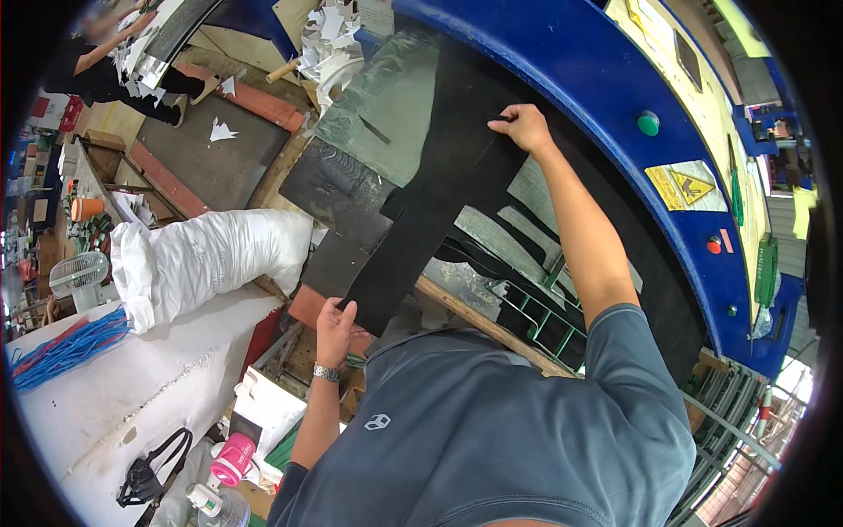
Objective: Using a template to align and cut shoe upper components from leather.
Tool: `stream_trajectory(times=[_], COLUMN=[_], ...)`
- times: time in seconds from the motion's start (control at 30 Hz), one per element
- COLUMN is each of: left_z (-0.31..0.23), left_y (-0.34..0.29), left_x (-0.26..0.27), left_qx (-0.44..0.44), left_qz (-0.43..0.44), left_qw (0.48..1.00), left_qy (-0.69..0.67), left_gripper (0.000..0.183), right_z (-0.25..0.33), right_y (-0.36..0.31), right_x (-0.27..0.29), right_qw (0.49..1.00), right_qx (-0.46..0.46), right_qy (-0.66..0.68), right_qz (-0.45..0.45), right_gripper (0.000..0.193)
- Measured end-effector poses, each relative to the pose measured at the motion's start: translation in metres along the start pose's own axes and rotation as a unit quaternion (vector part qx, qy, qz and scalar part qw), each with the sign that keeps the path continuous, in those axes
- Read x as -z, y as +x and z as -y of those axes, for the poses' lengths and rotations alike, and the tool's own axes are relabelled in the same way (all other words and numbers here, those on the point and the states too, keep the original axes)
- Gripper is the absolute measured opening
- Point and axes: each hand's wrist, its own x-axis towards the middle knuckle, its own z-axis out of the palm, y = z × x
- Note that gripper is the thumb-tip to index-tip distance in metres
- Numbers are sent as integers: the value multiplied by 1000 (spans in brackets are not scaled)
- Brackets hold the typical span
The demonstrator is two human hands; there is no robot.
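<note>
A dark strip of black sheet material [421, 211], its outline irregular, stretches across the worktable. My left hand [336, 332] pinches its near-left end, thumb up, just off the table's front edge. Farther off and to the right, my right hand [527, 129] is closed on the material's edge with thumb and fingers. Right of the strip lie black pieces with cut gaps, the grey-green cutting surface [500, 235] showing through. A green metal frame, apparently a cutting die [536, 318], sits nearest my body, partly over black material. More black sheet [650, 299] runs along the right side.
A blue machine body [571, 66] with a green button [648, 123] and a red button [714, 244] curves along the right. At left lie a white sack [211, 259] and blue strings [75, 347]. A wooden strip [483, 321] edges the table. Another person stands far left.
</note>
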Motion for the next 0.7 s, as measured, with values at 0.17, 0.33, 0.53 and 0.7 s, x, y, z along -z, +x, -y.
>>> stream_trajectory(times=[0.17, 0.33, 0.53, 0.7], left_z=[2, 28, 0, -59], left_y=[10, 41, 66, 75], left_x=[6, 26, 26, -30], left_qx=[63, 72, -151, -275], left_qz=[36, 48, 31, 58], left_qw=[997, 994, 971, 927], left_qy=[8, 68, 180, 250], left_gripper=[29, 27, 19, 20], right_z=[21, 19, 27, 12], right_y=[-2, 3, -12, -18], right_x=[-1, -3, -6, -11], right_qw=[996, 994, 999, 992], right_qx=[-43, -70, 10, 1], right_qy=[-74, -83, -29, 39], right_qz=[-14, -28, -39, -123], right_gripper=[40, 36, 23, 20])
